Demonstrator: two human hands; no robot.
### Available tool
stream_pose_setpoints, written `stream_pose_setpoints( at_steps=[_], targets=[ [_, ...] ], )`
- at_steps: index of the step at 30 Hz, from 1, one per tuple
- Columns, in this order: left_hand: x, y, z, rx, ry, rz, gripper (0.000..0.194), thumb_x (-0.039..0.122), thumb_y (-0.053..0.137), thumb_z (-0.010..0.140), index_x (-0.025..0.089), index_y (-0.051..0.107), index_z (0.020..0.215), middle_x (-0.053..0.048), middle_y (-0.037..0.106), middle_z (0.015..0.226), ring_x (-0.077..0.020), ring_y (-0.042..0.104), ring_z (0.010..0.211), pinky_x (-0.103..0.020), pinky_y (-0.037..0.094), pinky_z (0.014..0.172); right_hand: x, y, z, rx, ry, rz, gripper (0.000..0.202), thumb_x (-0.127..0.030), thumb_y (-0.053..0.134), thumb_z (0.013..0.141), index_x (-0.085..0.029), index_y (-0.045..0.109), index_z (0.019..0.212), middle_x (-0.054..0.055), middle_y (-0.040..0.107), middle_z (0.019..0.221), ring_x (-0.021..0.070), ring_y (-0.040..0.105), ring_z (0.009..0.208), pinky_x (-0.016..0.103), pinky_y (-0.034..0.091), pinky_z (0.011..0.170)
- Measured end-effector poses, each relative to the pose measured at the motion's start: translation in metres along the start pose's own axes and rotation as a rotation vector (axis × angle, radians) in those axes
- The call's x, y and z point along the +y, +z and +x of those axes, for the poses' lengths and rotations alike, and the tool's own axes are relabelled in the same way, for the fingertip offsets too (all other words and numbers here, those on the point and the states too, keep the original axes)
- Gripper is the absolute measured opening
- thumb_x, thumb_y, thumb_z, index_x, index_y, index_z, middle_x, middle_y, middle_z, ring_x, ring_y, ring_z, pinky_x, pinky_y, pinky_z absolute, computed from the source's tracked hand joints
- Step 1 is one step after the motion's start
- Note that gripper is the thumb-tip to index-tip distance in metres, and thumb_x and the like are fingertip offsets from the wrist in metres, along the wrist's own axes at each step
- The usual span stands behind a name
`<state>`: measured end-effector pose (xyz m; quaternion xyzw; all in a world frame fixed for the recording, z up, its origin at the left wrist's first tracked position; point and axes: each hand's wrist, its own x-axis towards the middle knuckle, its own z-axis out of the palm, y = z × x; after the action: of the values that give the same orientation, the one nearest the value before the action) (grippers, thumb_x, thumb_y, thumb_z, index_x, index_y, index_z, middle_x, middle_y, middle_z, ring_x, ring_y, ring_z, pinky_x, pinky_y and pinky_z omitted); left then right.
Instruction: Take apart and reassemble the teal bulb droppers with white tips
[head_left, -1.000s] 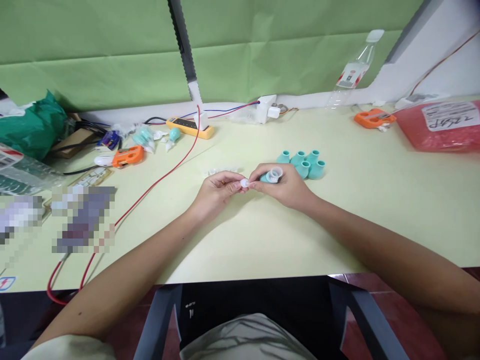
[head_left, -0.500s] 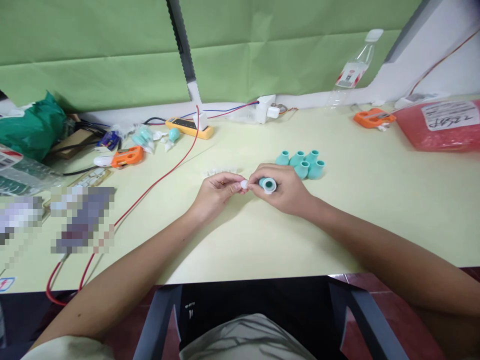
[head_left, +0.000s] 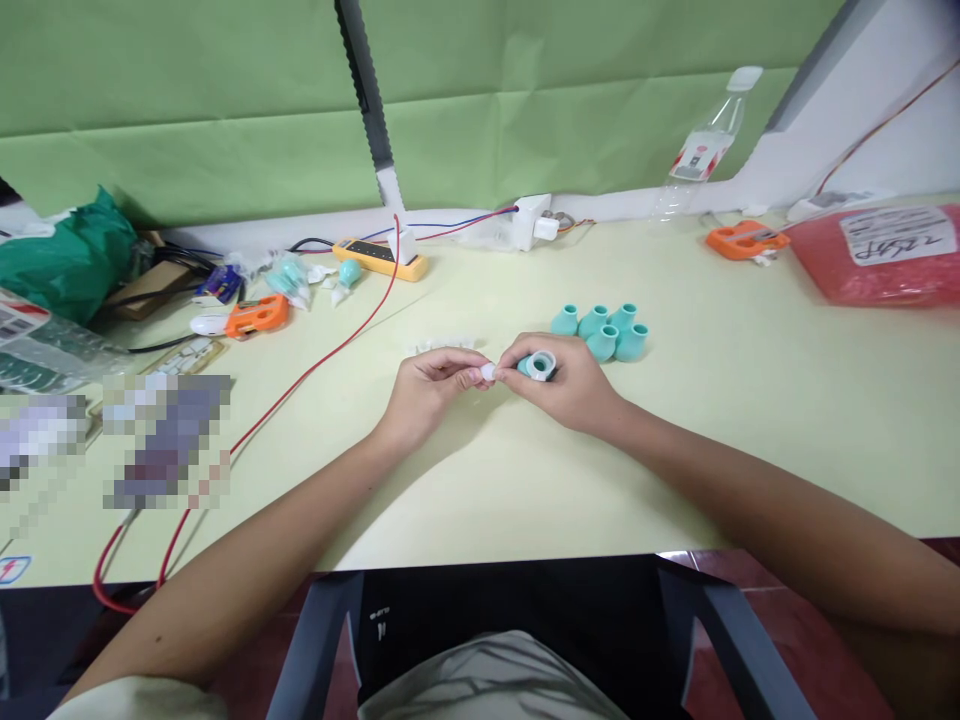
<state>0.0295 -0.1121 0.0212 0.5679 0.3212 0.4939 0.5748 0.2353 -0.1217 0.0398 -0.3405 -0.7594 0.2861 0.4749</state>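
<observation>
My left hand (head_left: 435,385) pinches a small white plastic piece (head_left: 488,371) between thumb and fingertips. The thumb and forefinger of my right hand (head_left: 566,380) meet that same piece from the other side. Curled in the right hand is a teal bulb-shaped part (head_left: 524,366), its round mouth facing up with a white translucent ring (head_left: 541,365) around it. Behind the right hand, several more teal bulb-shaped parts (head_left: 602,342) stand close together, necks up. Partly hidden beyond my left hand lies a row of small white pieces (head_left: 442,345).
A red cable (head_left: 315,370) crosses the table on the left. At the back are a yellow power strip (head_left: 375,258) and a white box with wires (head_left: 532,222). Orange tools (head_left: 256,316) lie left and right. A clear bottle (head_left: 705,150) and a red bag (head_left: 877,255) are at right.
The teal part in my right hand has tilted slightly, so its mouth and white ring show more. Both hands otherwise stay in place, meeting at the small white piece.
</observation>
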Motion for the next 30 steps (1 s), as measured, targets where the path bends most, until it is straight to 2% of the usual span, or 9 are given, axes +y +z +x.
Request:
stream_pose_setpoints(
  at_steps=[5,10,15,18,24,30],
  targets=[
    [0.003,0.001,-0.002,0.003,0.008,0.029,0.02,0.033,0.085,0.079,0.016,0.08,0.09,-0.007,0.076,0.088,-0.0176,0.07,0.081,-0.034,0.057,0.081,-0.003,0.001,-0.001,-0.003,0.024,0.033,0.011,-0.03,0.076,0.087,-0.02,0.071,0.084,0.003,0.073,0.082,0.018,0.065,0.075,0.032,0.049,0.069],
    [0.003,0.004,-0.004,0.004,-0.047,-0.053,0.02,0.03,0.088,0.075,0.017,0.081,0.088,-0.006,0.076,0.083,-0.0166,0.07,0.078,-0.033,0.057,0.081,-0.007,-0.001,0.001,-0.034,0.093,0.112,0.016,-0.033,0.078,0.085,-0.019,0.07,0.082,0.003,0.073,0.081,0.018,0.066,0.075,0.032,0.05,0.068],
    [0.003,0.005,-0.004,-0.026,-0.104,-0.169,0.021,0.03,0.09,0.072,0.018,0.081,0.087,-0.006,0.077,0.083,-0.0152,0.07,0.075,-0.031,0.057,0.076,-0.002,-0.004,0.004,-0.123,0.31,0.374,0.028,-0.038,0.084,0.08,-0.019,0.065,0.088,-0.001,0.067,0.071,0.01,0.052,0.05,0.025,0.04,0.045],
    [0.003,0.005,-0.004,-0.058,-0.12,-0.188,0.021,0.03,0.09,0.072,0.017,0.081,0.087,-0.006,0.077,0.084,-0.0154,0.07,0.075,-0.031,0.056,0.077,0.0,-0.004,0.005,-0.179,0.39,0.509,0.035,-0.039,0.085,0.078,-0.019,0.06,0.091,0.001,0.07,0.074,0.0086,0.05,0.047,0.023,0.038,0.04],
    [0.003,0.005,-0.004,-0.06,-0.148,-0.2,0.024,0.031,0.091,0.071,0.016,0.081,0.088,-0.007,0.077,0.084,-0.0159,0.07,0.076,-0.033,0.056,0.08,0.003,-0.002,0.005,-0.19,0.418,0.533,0.031,-0.038,0.084,0.08,-0.017,0.062,0.087,0.004,0.072,0.076,0.0092,0.052,0.051,0.022,0.039,0.041],
    [0.006,0.012,-0.006,-0.081,-0.174,-0.286,0.023,0.031,0.089,0.075,0.019,0.081,0.092,-0.004,0.074,0.081,-0.0141,0.069,0.079,-0.03,0.055,0.081,0.003,-0.005,0.006,-0.201,0.325,0.641,0.026,-0.036,0.082,0.082,-0.016,0.066,0.087,0.004,0.07,0.071,0.0116,0.056,0.055,0.022,0.039,0.042]
  ],
)
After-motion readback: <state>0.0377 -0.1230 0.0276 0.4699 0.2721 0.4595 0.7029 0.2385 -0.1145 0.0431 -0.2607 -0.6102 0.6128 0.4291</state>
